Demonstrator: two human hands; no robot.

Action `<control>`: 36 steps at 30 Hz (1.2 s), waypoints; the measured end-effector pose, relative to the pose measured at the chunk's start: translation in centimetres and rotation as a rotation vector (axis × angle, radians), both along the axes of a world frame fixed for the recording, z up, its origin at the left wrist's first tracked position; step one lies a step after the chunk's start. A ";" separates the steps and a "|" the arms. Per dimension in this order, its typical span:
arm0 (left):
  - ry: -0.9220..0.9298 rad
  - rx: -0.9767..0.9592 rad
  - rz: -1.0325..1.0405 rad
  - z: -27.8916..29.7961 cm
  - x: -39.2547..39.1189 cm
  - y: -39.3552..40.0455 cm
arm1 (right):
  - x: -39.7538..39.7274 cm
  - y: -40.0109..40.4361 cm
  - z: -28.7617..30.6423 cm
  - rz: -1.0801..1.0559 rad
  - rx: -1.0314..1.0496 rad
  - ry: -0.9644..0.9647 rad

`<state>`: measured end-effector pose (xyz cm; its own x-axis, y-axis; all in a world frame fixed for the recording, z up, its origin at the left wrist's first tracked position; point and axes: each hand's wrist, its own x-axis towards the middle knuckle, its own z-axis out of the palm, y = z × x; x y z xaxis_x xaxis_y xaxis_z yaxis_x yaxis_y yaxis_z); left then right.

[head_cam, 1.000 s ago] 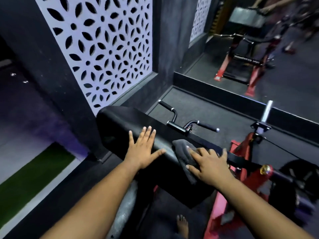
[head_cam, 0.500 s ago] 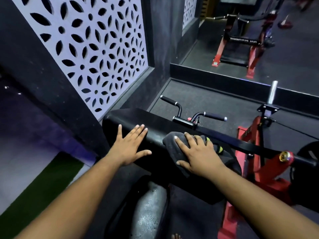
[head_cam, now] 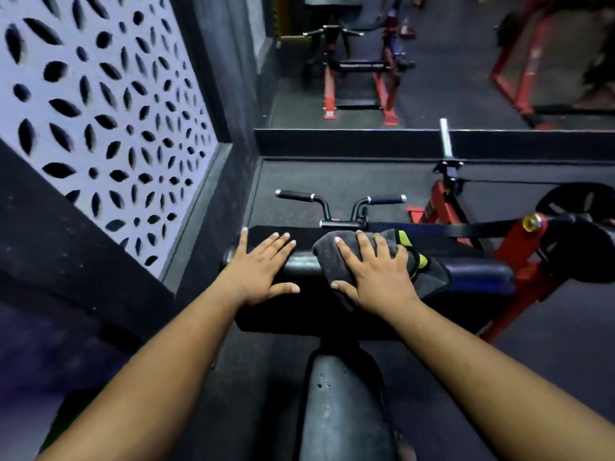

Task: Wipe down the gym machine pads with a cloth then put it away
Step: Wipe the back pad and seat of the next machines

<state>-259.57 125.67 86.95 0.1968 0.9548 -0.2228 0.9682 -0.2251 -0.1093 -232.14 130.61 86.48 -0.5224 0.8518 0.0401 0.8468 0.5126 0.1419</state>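
Dark rubber gym flooring (head_cam: 332, 181) runs to a wall with a perforated leaf-pattern panel (head_cam: 100, 104). Before me a black padded bar (head_cam: 299, 314) spans a red machine frame (head_cam: 512, 257). On its top lies the dark grey cloth (head_cam: 432, 277), crumpled, yellow-green trim showing. I see my right hand (head_cam: 372, 274) pressing it flat, fingers spread; my left hand (head_cam: 259, 267) rests bare on the pad, fingers straight and slightly apart.

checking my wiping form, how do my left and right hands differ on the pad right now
The left hand lies flat on the bare black pad, with nothing under it; the right hand presses a dark grey cloth onto the pad. The left hand sits near the pad's left end; the right hand sits nearer its middle. Both are open, palm down, fingers spread and pointing away from you.
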 end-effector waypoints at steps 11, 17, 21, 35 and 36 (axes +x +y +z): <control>-0.096 0.016 -0.356 0.1 -2.7 2.9 | -3.3 -3.2 -1.8 -0.428 -0.041 0.170; -0.219 -0.056 -0.374 0.1 -3.1 3.5 | -8.8 -4.9 -4.1 -0.760 0.079 0.439; -0.298 -0.173 -0.432 0.5 -3.8 4.5 | -13.4 -5.7 -5.0 -0.970 0.133 0.649; -0.345 -0.182 -0.740 -0.3 -4.5 6.2 | -29.9 -9.0 -11.4 -1.381 0.332 1.356; -0.319 -0.142 -0.750 -0.5 -4.5 6.1 | -28.8 -8.8 -12.8 -1.399 0.368 1.417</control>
